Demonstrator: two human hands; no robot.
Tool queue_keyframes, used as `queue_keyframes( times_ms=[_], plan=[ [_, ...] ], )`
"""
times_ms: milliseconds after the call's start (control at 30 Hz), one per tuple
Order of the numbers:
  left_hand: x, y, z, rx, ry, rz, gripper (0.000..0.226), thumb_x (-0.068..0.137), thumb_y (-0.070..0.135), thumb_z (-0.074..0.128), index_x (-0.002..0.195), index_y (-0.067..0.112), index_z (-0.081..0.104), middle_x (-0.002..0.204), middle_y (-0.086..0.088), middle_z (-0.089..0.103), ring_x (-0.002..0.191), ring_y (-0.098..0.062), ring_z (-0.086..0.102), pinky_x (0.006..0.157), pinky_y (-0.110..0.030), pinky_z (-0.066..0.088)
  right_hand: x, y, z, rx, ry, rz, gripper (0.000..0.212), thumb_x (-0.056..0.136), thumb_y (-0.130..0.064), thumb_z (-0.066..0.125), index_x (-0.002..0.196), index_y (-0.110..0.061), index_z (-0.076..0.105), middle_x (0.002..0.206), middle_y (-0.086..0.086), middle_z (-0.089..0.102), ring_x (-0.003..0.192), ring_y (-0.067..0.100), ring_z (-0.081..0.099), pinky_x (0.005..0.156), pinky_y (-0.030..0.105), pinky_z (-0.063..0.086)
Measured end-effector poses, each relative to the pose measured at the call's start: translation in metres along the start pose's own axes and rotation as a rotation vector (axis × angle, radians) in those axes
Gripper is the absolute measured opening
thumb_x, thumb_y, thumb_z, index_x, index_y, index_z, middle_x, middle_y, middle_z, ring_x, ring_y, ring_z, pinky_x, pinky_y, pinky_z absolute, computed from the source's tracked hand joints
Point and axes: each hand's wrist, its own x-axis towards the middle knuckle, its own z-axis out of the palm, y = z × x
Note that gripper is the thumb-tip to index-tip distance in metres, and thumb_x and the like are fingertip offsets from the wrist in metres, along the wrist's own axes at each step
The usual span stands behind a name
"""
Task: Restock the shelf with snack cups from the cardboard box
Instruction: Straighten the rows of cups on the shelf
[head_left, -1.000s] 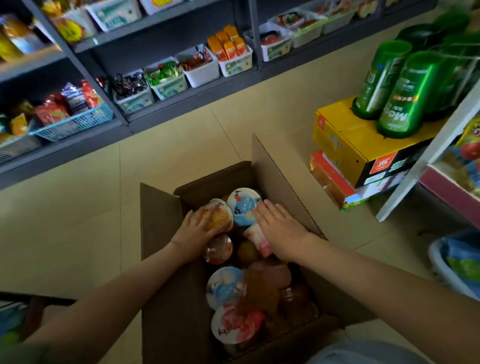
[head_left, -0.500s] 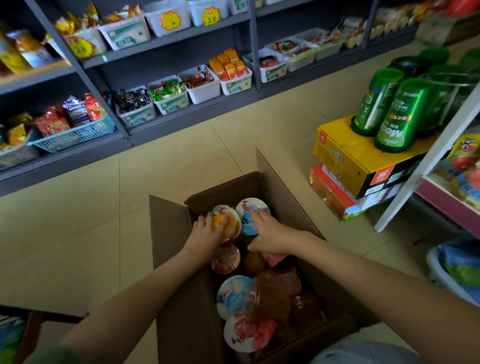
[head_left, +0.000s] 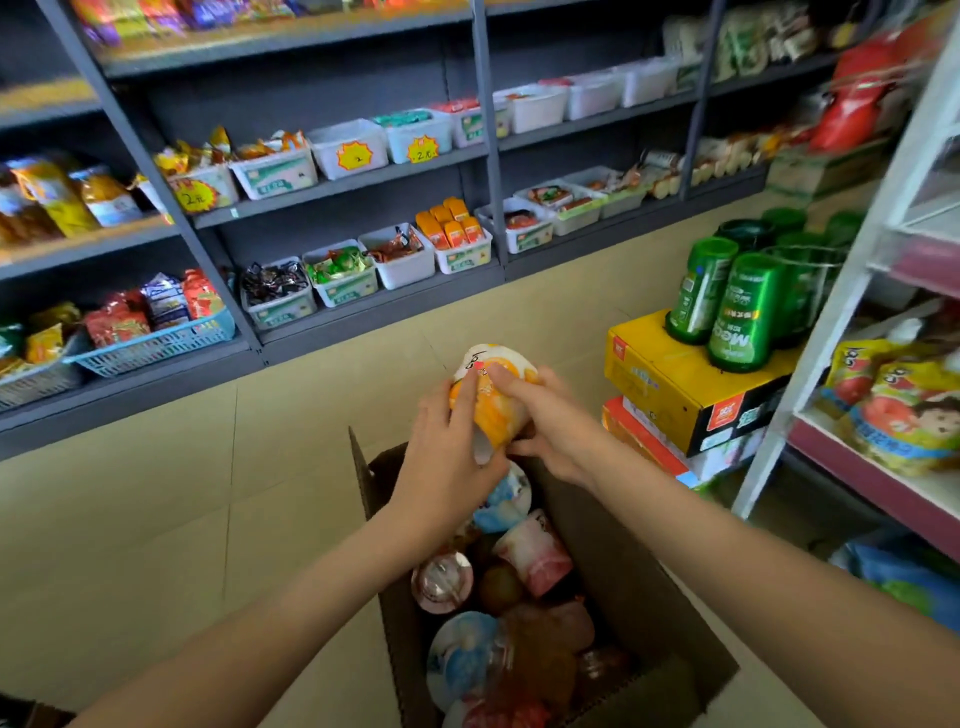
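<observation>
One orange snack cup (head_left: 491, 421) clasped between my left hand (head_left: 441, 467) and right hand (head_left: 556, 431) above cardboard box (head_left: 623, 561), lid tilted toward shelf (head_left: 374, 312)

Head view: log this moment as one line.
object: orange snack cup, tilted, out of cardboard box | left hand: holds cup | right hand: holds cup | box: more cups inside

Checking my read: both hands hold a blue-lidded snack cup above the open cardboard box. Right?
No. The head view shows the left hand and right hand holding an orange-and-white plastic snack cup above the open brown cardboard box; the blue-lidded cup lies inside the box.
</observation>
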Motion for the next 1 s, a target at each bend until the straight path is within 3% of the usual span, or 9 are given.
queue_keyframes(
  times_ms=[100,233,367,500,600,700,867,933,1000],
  plan=[
    [0.020,0.043,-0.001,-0.036,0.150,0.110,0.081,0.077,0.026,0.067,0.144,0.006,0.028,0.139,-0.022,0.039,0.126,-0.036,0.040,0.106,-0.044,0.034,-0.020,-0.037,-0.013,0.047,0.154,-0.175,0.042,0.079,-0.029,0.074,0.111,-0.016,0.050,0.100,0.004,0.065,0.080,0.015,0.067,0.062,0.029,0.056],
    [0.046,0.108,-0.005,-0.246,0.276,0.237,0.063,0.087,0.038,0.053,0.141,0.010,0.035,0.139,-0.013,0.040,0.130,-0.021,0.035,0.109,-0.030,0.029,-0.063,-0.097,-0.058,-0.017,0.212,-0.383,0.036,0.075,-0.022,0.078,0.097,-0.015,0.050,0.089,0.004,0.065,0.074,0.017,0.066,0.055,0.027,0.052],
    [0.095,0.180,-0.028,-0.566,0.246,0.348,0.044,0.098,0.030,0.042,0.142,0.025,0.037,0.135,0.001,0.043,0.123,-0.014,0.044,0.102,-0.034,0.041,-0.122,-0.155,-0.119,-0.134,0.313,-0.634,0.032,0.074,-0.012,0.078,0.091,-0.015,0.052,0.084,0.005,0.067,0.074,0.020,0.068,0.060,0.030,0.055],
    [0.144,0.262,-0.056,-0.703,0.218,0.555,0.050,0.097,0.019,0.046,0.140,0.038,0.028,0.151,0.008,0.020,0.132,0.012,0.018,0.094,-0.001,0.032,-0.190,-0.207,-0.164,-0.446,0.404,-0.829,0.034,0.071,-0.012,0.081,0.090,-0.019,0.054,0.092,0.012,0.065,0.083,0.024,0.066,0.074,0.041,0.057],
    [0.164,0.321,-0.078,-0.791,0.166,0.763,0.040,0.092,0.020,0.052,0.129,0.035,0.046,0.138,0.019,0.039,0.128,0.006,0.036,0.100,-0.010,0.036,-0.241,-0.244,-0.192,-0.627,0.505,-0.969,0.037,0.067,-0.014,0.083,0.092,-0.024,0.058,0.099,0.015,0.063,0.081,0.015,0.061,0.073,0.034,0.054],
    [0.175,0.378,-0.095,-0.974,0.139,0.829,0.039,0.087,0.009,0.061,0.108,0.042,0.058,0.105,0.031,0.057,0.100,0.004,0.058,0.086,-0.020,0.050,-0.292,-0.277,-0.212,-0.814,0.625,-1.063,0.049,0.065,-0.018,0.084,0.107,-0.026,0.060,0.112,0.009,0.060,0.094,0.015,0.061,0.087,0.038,0.053],
    [0.186,0.469,-0.114,-1.142,0.276,0.929,0.053,0.079,-0.008,0.065,0.095,0.042,0.064,0.099,0.013,0.064,0.080,0.010,0.062,0.071,-0.004,0.045,-0.366,-0.328,-0.236,-1.055,0.811,-1.150,0.043,0.061,-0.025,0.086,0.095,-0.026,0.060,0.106,0.006,0.058,0.096,0.019,0.060,0.086,0.043,0.051],
    [0.187,0.502,-0.123,-1.162,0.291,0.938,0.046,0.076,-0.003,0.071,0.090,0.041,0.063,0.092,0.017,0.065,0.079,0.016,0.059,0.071,-0.001,0.042,-0.393,-0.344,-0.247,-1.085,0.840,-1.137,0.046,0.059,-0.022,0.087,0.096,-0.023,0.059,0.106,0.011,0.059,0.092,0.019,0.061,0.083,0.043,0.053],
    [0.190,0.532,-0.128,-1.180,0.265,0.958,0.037,0.075,0.011,0.074,0.084,0.046,0.065,0.090,0.020,0.068,0.090,0.012,0.059,0.079,-0.010,0.048,-0.416,-0.357,-0.259,-1.068,0.836,-1.097,0.045,0.063,-0.014,0.086,0.099,-0.016,0.059,0.110,0.013,0.059,0.087,0.014,0.061,0.078,0.038,0.057]
  ],
)
